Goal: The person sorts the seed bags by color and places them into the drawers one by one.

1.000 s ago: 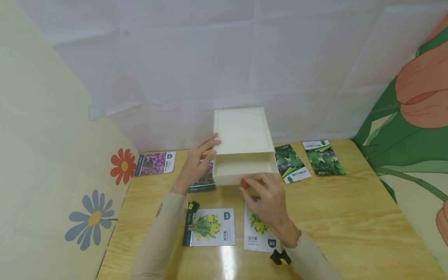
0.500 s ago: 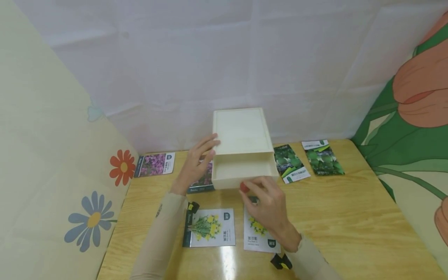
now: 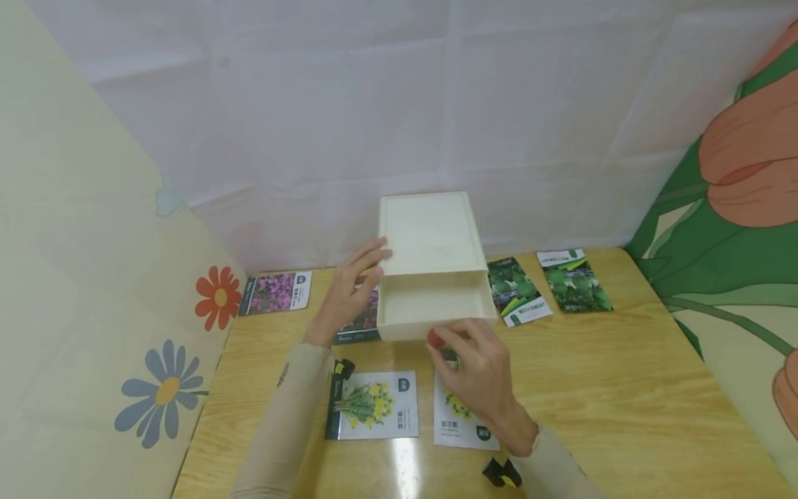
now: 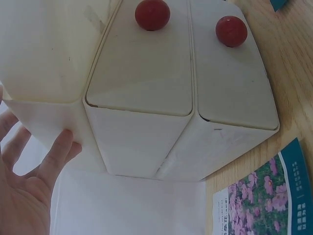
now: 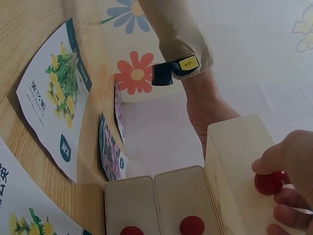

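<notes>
A cream drawer cabinet (image 3: 433, 232) stands against the back cloth. Its top drawer (image 3: 399, 331) is partly pulled out and looks bare inside. My right hand (image 3: 480, 367) pinches that drawer's red round knob (image 5: 268, 183) between thumb and fingers. My left hand (image 3: 349, 287) lies against the cabinet's left side, with fingertips at the top edge; in the left wrist view, its fingers (image 4: 56, 154) touch the side wall. Two lower drawers, with red knobs (image 4: 151, 14) of their own, are closed.
Seed packets lie around the cabinet on the wooden table (image 3: 623, 388): purple-flower packets (image 3: 277, 292) at left, yellow-flower packets (image 3: 374, 405) in front, green ones (image 3: 576, 281) at right. One purple packet (image 3: 360, 327) is partly hidden by the left hand. A white cloth (image 3: 343, 125) hangs behind.
The top drawer has come slightly farther out toward me, with my right hand drawing back on its knob. My left hand has stayed at the cabinet's side.
</notes>
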`<state>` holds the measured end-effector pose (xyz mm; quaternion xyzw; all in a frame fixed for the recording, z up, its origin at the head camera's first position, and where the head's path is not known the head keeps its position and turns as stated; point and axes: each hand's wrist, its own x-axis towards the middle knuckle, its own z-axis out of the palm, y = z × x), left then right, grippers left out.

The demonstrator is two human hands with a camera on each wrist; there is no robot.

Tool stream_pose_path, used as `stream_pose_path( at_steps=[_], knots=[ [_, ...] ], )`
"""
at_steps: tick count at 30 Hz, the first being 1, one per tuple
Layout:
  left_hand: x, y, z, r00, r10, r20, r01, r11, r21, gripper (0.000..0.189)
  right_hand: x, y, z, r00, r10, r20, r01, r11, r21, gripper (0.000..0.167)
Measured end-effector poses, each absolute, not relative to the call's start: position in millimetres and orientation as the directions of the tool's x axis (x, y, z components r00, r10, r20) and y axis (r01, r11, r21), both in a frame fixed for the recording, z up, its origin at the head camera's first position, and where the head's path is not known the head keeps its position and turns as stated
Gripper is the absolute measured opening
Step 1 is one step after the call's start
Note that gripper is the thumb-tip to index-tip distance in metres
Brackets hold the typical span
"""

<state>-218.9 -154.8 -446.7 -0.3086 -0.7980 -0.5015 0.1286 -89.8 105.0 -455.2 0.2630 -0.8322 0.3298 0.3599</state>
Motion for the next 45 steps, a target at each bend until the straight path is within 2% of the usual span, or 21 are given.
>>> stream_pose_path(
  at_steps=[14,24,39,45],
  knots=[
    [-217,-155,-446,-0.780,0.364,0.509,0.617,0.313,0.722,0.038,-78,103,-454,-0.616,-0.184,0.766,-0.676,0.623,-0.394,0.030],
    [-219,-157,-449,-0.781,0.369,0.504,0.615,0.315,0.722,0.039,-72,103,-457,-0.589,-0.172,0.790,-0.691,0.615,-0.381,0.029],
    [-220,-156,-449,-0.775,0.367,0.515,0.623,0.304,0.721,0.038,-63,105,-459,-0.604,-0.179,0.776,-0.681,0.621,-0.388,0.029],
    [-220,-157,-450,-0.774,0.372,0.513,0.625,0.316,0.713,0.038,-60,104,-459,-0.591,-0.167,0.789,-0.694,0.603,-0.392,0.030]
  ],
)
